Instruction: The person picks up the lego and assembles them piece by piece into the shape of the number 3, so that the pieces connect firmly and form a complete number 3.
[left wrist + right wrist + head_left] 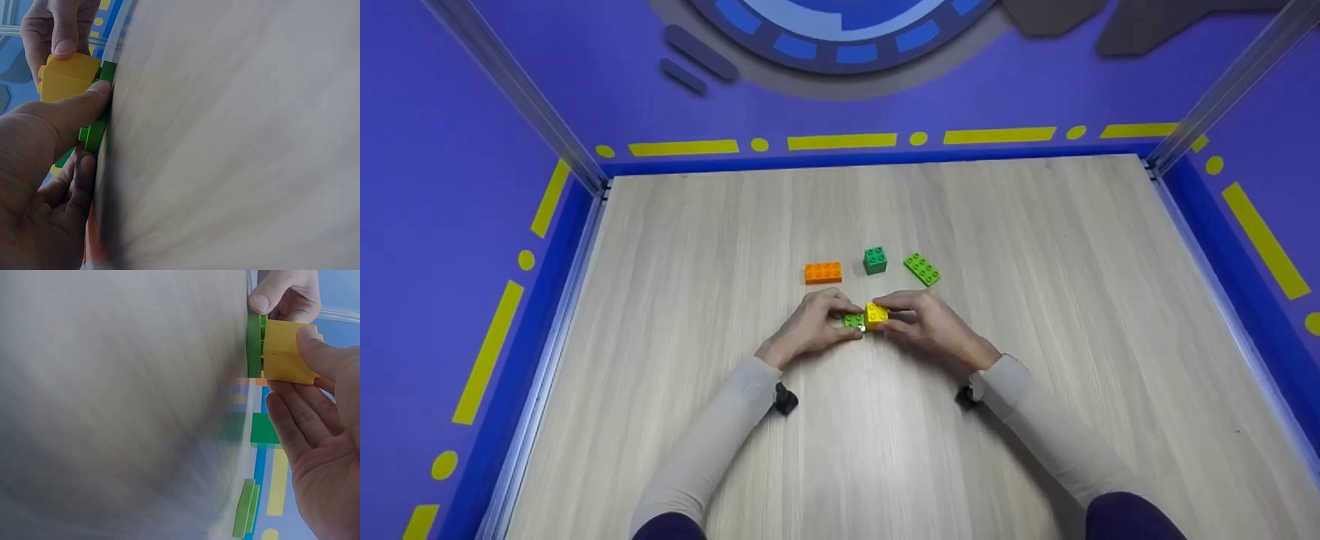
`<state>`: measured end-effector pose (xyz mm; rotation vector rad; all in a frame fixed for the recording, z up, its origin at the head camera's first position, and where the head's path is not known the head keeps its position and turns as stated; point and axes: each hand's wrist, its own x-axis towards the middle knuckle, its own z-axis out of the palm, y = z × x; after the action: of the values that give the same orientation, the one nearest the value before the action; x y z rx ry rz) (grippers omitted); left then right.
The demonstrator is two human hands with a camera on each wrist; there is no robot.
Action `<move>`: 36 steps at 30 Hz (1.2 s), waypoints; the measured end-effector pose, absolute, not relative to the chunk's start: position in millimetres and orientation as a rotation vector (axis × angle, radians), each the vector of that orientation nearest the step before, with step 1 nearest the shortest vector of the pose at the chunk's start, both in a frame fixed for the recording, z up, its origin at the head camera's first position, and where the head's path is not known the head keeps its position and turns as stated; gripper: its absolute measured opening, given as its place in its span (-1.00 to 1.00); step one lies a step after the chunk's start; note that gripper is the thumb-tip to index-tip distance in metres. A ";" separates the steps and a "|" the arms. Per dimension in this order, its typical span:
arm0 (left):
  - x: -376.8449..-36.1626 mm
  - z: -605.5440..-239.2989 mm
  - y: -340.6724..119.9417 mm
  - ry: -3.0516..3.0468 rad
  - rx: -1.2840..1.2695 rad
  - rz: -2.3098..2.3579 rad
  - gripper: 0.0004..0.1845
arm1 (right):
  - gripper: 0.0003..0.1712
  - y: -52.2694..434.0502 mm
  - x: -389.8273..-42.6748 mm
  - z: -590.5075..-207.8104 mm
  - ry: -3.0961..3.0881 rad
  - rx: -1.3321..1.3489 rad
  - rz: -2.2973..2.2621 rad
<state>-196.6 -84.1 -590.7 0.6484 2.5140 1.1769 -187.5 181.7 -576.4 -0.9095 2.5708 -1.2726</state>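
Near the middle of the table, my left hand pinches a thin green building brick between thumb and fingers. It lies flat on the table in the left wrist view. My right hand grips a yellow block by its sides, thumb opposite fingers. In the right wrist view the yellow block stands over one end of the thin green brick, with a narrow gap showing along part of the join. Whether the two are fully pressed together I cannot tell.
Beyond the hands lie an orange brick, a dark green block and a thin light green brick, set apart from each other. Blue-purple walls with yellow marks border the wooden table.
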 end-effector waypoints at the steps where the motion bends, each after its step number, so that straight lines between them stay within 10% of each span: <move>1: -196.9 -590.8 -84.1 2.514 0.652 1.179 -0.57 | -0.54 181.5 -187.8 -576.4 2.573 -0.908 -1.271; 36: -199.5 -591.4 -84.9 2.499 0.689 1.183 -0.58 | -0.60 174.5 -188.4 -572.1 2.631 -0.990 -1.181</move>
<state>-199.5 -84.9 -591.4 0.6894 2.4993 1.1826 -188.4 174.5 -572.1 -0.9896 2.6314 -1.1809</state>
